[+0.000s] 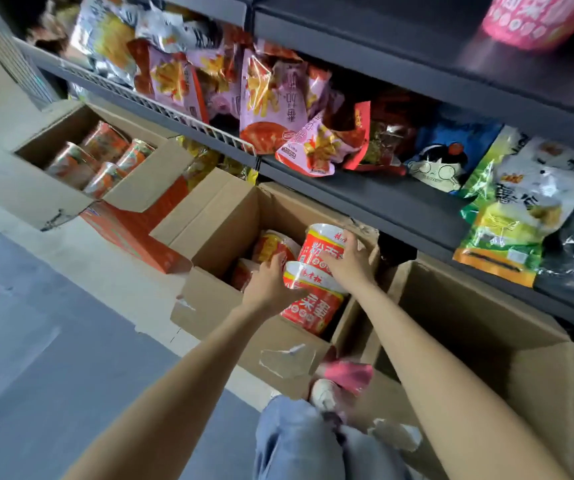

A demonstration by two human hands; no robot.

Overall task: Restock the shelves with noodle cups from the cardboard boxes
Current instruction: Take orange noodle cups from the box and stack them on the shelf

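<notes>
An open cardboard box [223, 216] on the floor below the shelves holds red-and-white noodle cups. My left hand [267, 282] grips the near cup [313, 306] from its left side. My right hand [347, 259] curls over the far cup [320, 245], which lies tilted just behind the first. More red cups [271, 245] lie deeper in the same box. A second open box [81, 126] at the far left holds several orange cups [105, 157].
Dark shelves [382, 199] above the boxes carry snack bags. A pink cup [538, 19] stands on the top right shelf. An open box [479, 313] sits at the right, its inside not visible. A flat orange carton [129, 230] lies between the boxes. My knee [299, 441] is below.
</notes>
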